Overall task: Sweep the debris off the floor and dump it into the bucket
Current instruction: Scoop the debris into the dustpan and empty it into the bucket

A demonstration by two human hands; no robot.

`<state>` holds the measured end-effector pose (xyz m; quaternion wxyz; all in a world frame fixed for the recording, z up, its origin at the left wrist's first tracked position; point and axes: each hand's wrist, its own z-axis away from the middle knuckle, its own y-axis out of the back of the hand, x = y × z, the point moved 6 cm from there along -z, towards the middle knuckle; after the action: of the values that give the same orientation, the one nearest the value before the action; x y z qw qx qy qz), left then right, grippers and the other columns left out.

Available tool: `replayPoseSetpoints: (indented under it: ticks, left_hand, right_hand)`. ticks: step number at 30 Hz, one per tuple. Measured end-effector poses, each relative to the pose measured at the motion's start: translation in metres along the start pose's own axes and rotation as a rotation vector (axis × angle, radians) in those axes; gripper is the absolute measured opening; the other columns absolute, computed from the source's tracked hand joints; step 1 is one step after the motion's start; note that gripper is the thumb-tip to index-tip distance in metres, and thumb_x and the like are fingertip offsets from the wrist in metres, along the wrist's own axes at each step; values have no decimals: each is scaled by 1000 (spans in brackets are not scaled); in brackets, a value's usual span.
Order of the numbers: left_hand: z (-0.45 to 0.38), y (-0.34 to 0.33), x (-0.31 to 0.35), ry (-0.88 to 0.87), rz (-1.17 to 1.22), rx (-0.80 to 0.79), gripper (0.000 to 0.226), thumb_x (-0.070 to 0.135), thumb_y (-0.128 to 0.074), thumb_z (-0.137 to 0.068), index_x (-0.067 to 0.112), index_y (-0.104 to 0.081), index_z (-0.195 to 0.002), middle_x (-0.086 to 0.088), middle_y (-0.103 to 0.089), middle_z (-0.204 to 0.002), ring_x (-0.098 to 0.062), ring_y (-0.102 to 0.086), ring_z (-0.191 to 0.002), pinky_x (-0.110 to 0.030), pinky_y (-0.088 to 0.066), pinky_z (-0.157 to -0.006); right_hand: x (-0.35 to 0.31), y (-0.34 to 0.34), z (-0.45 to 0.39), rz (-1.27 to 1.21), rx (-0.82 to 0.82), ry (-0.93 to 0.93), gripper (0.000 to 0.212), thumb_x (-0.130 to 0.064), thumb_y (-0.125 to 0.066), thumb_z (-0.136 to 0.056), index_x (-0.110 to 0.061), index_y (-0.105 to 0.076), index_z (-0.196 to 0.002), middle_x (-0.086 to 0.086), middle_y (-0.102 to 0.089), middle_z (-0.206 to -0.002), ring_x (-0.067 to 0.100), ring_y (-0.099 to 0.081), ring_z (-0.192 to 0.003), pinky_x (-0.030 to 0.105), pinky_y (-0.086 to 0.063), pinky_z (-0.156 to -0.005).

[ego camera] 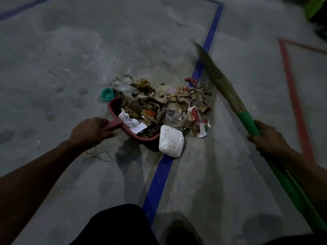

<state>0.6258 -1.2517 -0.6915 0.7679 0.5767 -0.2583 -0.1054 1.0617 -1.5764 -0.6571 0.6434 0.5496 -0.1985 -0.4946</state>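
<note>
1. A blue tape line (208, 50) runs on the grey concrete floor (70, 59) from the near middle to the far right, where it meets another blue line at a corner.
2. A red tape outline (292, 96) marks the floor on the right, well apart from the blue one.
3. A thin dark cord (99, 155) lies curled on the floor.
4. A bright green object (312, 7) shows at the far right corner, too blurred to identify.

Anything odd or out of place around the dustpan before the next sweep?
Yes. A teal scrap lies apart from the debris pile, beyond the red dustpan, away from the broom. A bulky white chunk sits at the dustpan's edge, not inside.
</note>
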Motion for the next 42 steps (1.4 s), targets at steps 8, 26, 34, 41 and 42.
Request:
replayPoseSetpoints:
  ticks: [8,26,34,41,42]
  left_hand:
    - [-9,-5,31,-73,0,-32,24,47,-69,-82,25,-64,-93,0,-54,-77,-20,-49,-70,-30,-29,-56]
    - [-19,-38,78,17,24,-36,39,53,-62,-85,14,-55,-86,-7,-52,-83,-24,-49,-72,-29,-35,-61]
    - [-11,-40,67,34,14,10,38,52,-61,-86,15,-55,-83,-6,-53,-79,-21,-49,-69,-29,-32,-56]
    - [-25,-44,68,44,33,10,35,51,-64,-83,18,-51,-83,-6,-51,-83,-22,-47,-73,-29,-33,-60]
    - [-26,-45,69,51,33,10,36,51,-64,-83,18,-50,-83,-6,-50,-83,-22,-47,-73,-29,-33,-59]
  right_hand:
    - [-19,-38,5,15,-115,66,66,-23,-61,-90,-22,-34,-150,10,-59,-114,25,-63,-69,27,-48,-50]
    - [-5,-31,57,117,-13,87,72,-34,-62,-93,-40,-22,-153,13,-51,-144,36,-55,-120,38,-48,-90]
    - [-71,-19,0,35,-62,213,66,-22,-65,-88,-29,-38,-148,13,-60,-128,29,-63,-80,38,-54,-70]
    - [-74,-39,15,173,-98,287,70,-24,-64,-87,-36,-35,-150,10,-57,-137,34,-60,-112,36,-49,-86]
    - [-72,-41,18,165,-103,293,70,-24,-64,-87,-35,-34,-150,10,-57,-138,35,-59,-115,37,-49,-88]
